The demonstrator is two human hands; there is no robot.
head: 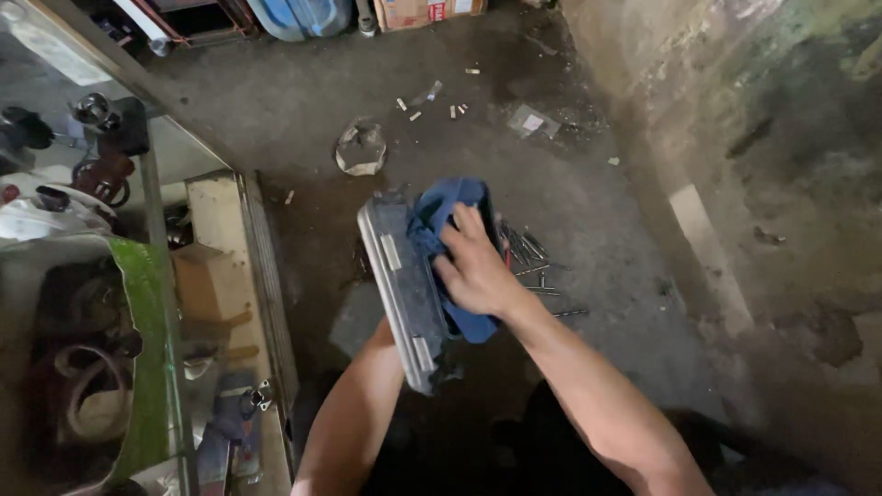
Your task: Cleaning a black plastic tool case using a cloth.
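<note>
1. The right hand lies flat on a blue cloth, its fingers held close together and stretched out, pressing the cloth against the broad face of a grey case.
2. The cloth bunches up past the fingertips and hangs down under the palm, so it covers much of the case's face on that side.
3. The case stands on edge, tilted, with its narrow side and two pale latches toward the camera, just left of the right fingers.
4. The left hand is hidden behind the case; only the left forearm shows, rising to the case's lower end. Whether those fingers are spread or gripping cannot be told, though the case seems to rest on that hand.
5. Beyond the right fingers, on the dark concrete floor, lies a scatter of nails.
6. Farther past the fingertips sits a crumpled scrap.
7. Well left of the hands stands a glass cabinet holding belts and small parts.
</note>
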